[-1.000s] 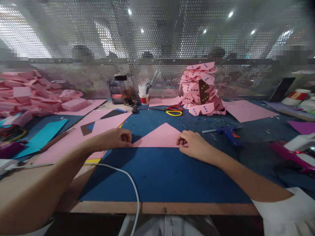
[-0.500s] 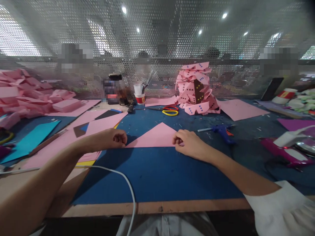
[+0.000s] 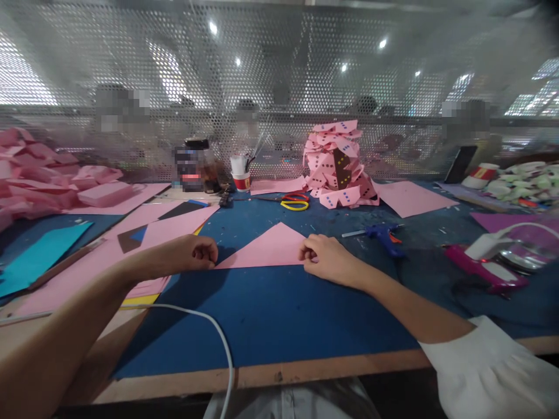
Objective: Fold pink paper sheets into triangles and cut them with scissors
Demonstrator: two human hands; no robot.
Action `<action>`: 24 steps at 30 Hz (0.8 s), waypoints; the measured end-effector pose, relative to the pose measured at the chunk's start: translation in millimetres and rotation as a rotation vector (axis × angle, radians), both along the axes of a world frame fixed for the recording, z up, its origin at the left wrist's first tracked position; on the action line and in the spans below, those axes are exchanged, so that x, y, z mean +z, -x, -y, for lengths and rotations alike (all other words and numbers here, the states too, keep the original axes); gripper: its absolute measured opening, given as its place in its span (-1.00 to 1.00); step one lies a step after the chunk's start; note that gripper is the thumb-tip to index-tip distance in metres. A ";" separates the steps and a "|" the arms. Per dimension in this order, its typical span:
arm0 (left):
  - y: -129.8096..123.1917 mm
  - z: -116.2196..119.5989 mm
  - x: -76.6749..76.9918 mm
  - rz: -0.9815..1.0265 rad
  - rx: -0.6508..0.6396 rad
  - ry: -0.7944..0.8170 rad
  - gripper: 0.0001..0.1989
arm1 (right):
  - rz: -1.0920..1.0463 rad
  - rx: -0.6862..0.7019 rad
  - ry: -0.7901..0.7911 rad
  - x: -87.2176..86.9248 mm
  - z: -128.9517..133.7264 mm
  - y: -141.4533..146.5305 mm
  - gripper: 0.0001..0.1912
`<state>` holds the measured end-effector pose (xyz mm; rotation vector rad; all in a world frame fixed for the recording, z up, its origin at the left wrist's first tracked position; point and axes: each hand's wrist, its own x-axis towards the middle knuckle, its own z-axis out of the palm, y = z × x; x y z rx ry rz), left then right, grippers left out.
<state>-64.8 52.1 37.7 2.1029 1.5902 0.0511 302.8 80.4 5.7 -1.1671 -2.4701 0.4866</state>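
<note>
A pink sheet of paper point(image 3: 266, 249) lies as a wide triangle on the blue mat, its point facing away from me and its long straight edge toward me. My left hand point(image 3: 196, 253) is closed at the left corner, fingers curled and fingertips down on the paper. At the other end my right hand point(image 3: 325, 259) is closed in a pinch on the paper, covering the right corner. Beyond the paper lie scissors point(image 3: 295, 205) with red and yellow handles. To the right of my right hand rests a blue glue gun point(image 3: 384, 235).
Pink sheets point(image 3: 74, 265) and a turquoise strip point(image 3: 43, 256) lie left, before a heap of folded pink pieces point(image 3: 39, 174). Dotted pink pieces point(image 3: 332, 166) are stacked behind. A magenta-and-white tool point(image 3: 484, 267) lies right. A white cable point(image 3: 218, 331) crosses the front edge.
My view has turned slightly, so the scene sits a little further left. Both hands stay at the ends of the pink paper, with only slight finger movement.
</note>
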 end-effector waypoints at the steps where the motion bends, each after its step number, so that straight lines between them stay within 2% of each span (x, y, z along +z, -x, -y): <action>1: -0.2 0.0 -0.2 -0.001 0.000 0.000 -0.74 | 0.007 0.004 0.005 1.0 -0.2 -0.3 -0.86; 6: 0.5 -0.1 -0.6 -0.012 0.004 -0.011 -0.75 | 0.019 0.025 0.060 8.2 -2.0 -3.1 -0.77; 10: -0.8 0.9 1.5 -0.005 0.008 -0.050 -0.76 | 0.011 0.023 0.073 13.7 0.4 -5.4 -0.86; 14: -15.6 5.3 2.1 0.040 0.050 -0.153 -0.68 | 0.007 0.020 0.070 13.1 2.4 -7.1 -0.91; 19: -43.1 12.1 -7.6 0.150 0.044 -0.250 -0.67 | 0.012 0.028 0.020 7.2 -0.8 -7.2 -0.82; 24: -47.9 10.0 -18.9 0.180 0.000 -0.255 -0.68 | 0.018 0.031 0.044 7.7 -1.4 -5.1 -0.79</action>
